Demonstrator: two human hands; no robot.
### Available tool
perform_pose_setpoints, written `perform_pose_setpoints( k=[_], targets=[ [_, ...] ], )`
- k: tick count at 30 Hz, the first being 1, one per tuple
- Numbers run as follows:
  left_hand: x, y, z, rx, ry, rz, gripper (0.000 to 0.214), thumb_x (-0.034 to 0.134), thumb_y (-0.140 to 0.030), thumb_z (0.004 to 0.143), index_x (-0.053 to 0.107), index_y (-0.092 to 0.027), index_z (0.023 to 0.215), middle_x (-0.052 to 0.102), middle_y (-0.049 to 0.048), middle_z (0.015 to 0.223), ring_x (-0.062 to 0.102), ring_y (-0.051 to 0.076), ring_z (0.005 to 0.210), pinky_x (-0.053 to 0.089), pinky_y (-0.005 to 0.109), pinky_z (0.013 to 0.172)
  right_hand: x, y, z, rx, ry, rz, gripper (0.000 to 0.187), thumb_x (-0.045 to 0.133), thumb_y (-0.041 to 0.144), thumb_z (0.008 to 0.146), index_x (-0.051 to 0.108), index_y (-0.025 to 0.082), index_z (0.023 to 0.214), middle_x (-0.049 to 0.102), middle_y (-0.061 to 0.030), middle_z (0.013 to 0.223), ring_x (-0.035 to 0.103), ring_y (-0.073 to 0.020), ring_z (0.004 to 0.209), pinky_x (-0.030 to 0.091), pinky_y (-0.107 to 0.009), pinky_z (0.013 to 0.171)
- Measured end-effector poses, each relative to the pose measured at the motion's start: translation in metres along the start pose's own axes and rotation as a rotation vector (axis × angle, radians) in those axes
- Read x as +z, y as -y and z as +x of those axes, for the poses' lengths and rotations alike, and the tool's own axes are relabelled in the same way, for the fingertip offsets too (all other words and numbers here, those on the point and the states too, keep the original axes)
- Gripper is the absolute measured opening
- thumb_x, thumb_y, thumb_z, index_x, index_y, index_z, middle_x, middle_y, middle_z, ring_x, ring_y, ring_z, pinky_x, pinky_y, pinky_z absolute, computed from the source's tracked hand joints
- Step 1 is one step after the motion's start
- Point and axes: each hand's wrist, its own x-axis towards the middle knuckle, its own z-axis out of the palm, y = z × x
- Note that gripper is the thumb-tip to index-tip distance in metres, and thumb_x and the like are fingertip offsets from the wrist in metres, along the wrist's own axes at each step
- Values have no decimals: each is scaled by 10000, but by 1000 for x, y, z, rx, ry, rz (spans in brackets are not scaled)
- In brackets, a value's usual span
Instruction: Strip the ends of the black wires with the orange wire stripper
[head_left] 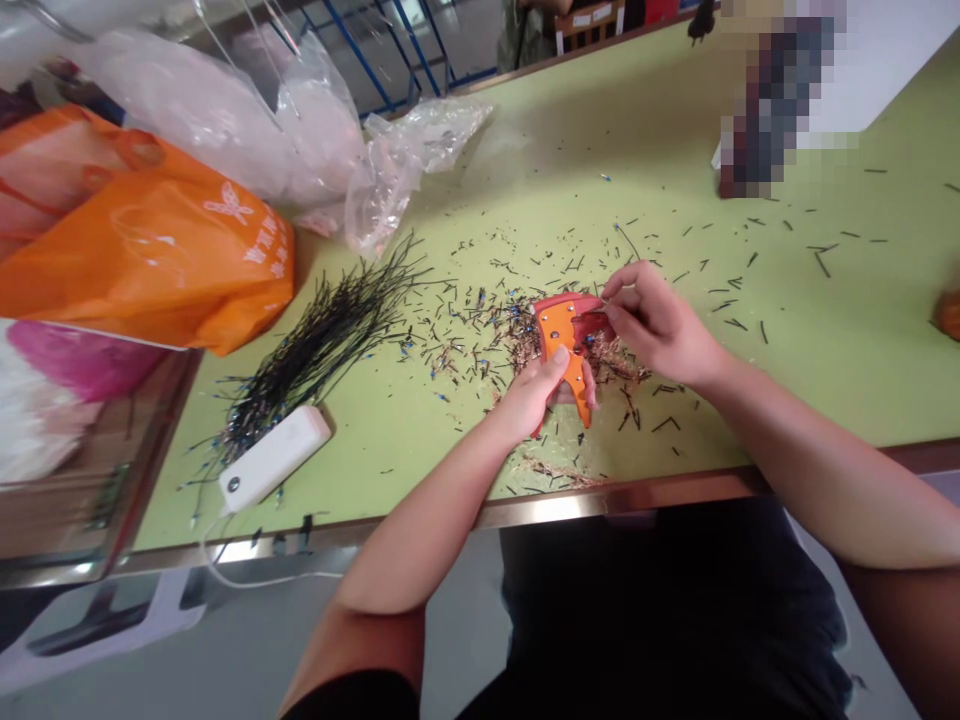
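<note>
Holding the orange and red tool point(556, 322), the left hand point(538, 390) curls around its handles, thumb on the orange side. The tool is over the green table point(817, 370), near the edge by the person, with its mouth turned to the right. The right hand point(654, 322) is just beside that mouth, thumb and finger pinching what looks like a thin dark strand point(594, 310).

Some things could go wrong here. If the right fingers get too close and the left hand squeezes, the tool could nip them. If the pinch is loose, the strand could slip out. The many little black bits point(450, 330) lie all around, so a good piece could get lost in the mess. The bunch of black wires point(315, 335) is loose — a bump from the left arm could mix it up. The white box point(276, 458) has a cord hanging over the edge, and a tug could pull it down.

Some parts are hard to see. The strand's tip is lost in the tool's mouth, and I cannot tell how tightly the handles are squeezed. The left fingers are mostly hidden behind the tool, and square blocks blur something at the top right.
</note>
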Motion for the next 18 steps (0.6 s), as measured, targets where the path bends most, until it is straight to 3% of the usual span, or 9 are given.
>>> perform_pose_setpoints(
  k=[6,18],
  targets=[
    [6,-4,-3,9,25,27,739,604,-911,837,659,-175,873,723,83,803,738,205,719,602,336,683,-1,11,-3,53,2,-44,159,533,197,1009,440,271,1115,477,73,649,397,-143,538,343,-373,606],
    [12,-5,-2,50,-3,93,698,579,-865,895,619,-196,703,592,6,572,618,143,537,512,293,555,0,12,-3,-53,-12,-115,206,509,107,961,417,249,1077,466,89,625,374,-124,506,292,-324,549]
  ],
)
